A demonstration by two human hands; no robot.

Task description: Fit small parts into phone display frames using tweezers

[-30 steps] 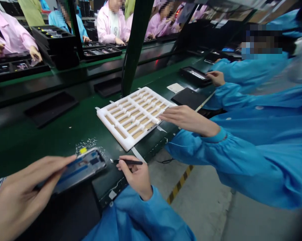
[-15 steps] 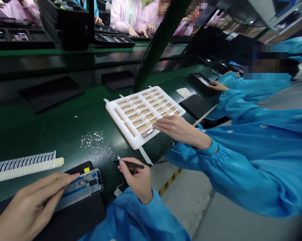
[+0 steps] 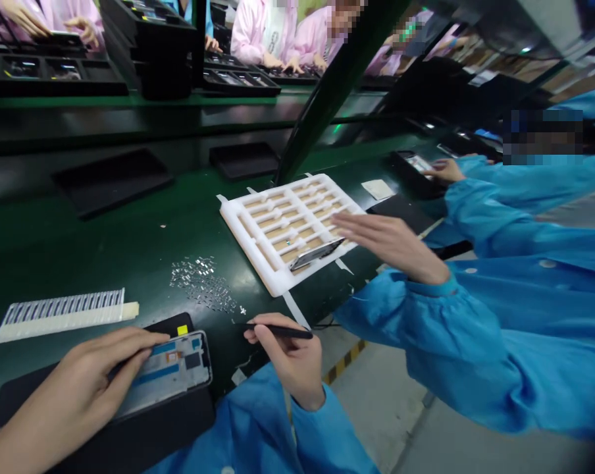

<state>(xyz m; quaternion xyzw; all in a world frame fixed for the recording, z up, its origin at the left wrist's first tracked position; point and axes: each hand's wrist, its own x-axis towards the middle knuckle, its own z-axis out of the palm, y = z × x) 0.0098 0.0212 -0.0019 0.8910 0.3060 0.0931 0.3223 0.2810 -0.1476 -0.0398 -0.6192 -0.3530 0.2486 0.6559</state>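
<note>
At the lower left of the frame, a phone housing (image 3: 179, 374) is held on a black pad (image 3: 166, 428) by the left hand (image 3: 87, 375), thumb and fingers closed on it; at the lower centre, dark tweezers (image 3: 287, 331) are pinched in the right hand (image 3: 297, 362), their tip held near scattered metal pieces (image 3: 206, 286); right of centre, a slim part (image 3: 316, 254) is tilted in a white foam tray (image 3: 276, 280) beside a co-worker's hand (image 3: 396, 245). The housing, seen raised one second ago, has been lowered onto the pad; more of the slim part is now uncovered.
</note>
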